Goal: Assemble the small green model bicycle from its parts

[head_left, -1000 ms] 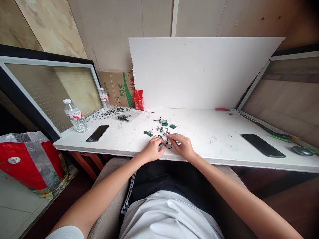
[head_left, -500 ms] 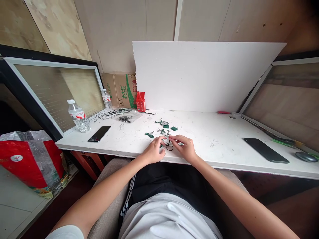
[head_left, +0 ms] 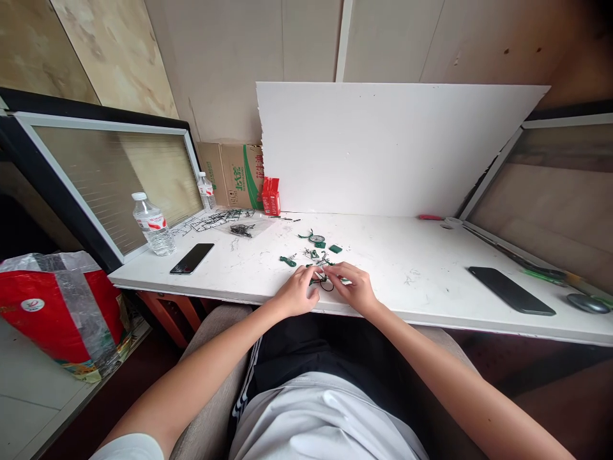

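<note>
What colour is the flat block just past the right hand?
Dark green; the block beyond the right hand shows in the head view.

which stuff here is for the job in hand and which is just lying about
Seems part of the job:
black ring, between left hand and right hand
wheel
green blocks
green piece
black frames, probably

Probably just lying about:
left phone
right phone
near bottle
far bottle
red box
carton
mouse

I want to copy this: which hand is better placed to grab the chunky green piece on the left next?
Probably the left hand: that green piece lies close beyond it; the right hand is farther across.
</note>
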Demonstrator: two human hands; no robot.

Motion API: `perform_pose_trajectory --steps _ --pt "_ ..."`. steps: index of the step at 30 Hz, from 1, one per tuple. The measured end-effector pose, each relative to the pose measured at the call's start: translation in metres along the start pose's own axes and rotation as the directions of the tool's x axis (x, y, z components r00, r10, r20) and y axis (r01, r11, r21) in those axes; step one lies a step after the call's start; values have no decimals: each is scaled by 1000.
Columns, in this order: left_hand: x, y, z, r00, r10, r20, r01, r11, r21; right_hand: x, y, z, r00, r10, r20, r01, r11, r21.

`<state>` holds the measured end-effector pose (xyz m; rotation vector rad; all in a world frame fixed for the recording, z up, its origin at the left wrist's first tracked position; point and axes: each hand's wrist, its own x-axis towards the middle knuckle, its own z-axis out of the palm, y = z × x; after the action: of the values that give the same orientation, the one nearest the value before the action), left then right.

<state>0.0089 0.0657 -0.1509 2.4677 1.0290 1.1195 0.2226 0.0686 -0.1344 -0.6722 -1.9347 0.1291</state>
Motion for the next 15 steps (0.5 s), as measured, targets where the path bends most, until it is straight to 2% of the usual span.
perform_pose_trajectory --steps 4,9,12,15 --pt "-1 -2 3 1000 27 -13 -27 1000 -14 -1 -2 1 999 -23 -34 23 1000 -17" --pt "-1 -4 6 999 36 -38 -36 999 -3 0 -1 1 1000 -25 -11 25 999 -35" --pt "-1 -4 4 998 63 -31 -62 998 8 1 0 0 1000 20 -4 -20 1000 -10" --pt "0 -3 2 995 97 -18 -97 995 10 2 0 -1 993 115 -23 -114 993 39"
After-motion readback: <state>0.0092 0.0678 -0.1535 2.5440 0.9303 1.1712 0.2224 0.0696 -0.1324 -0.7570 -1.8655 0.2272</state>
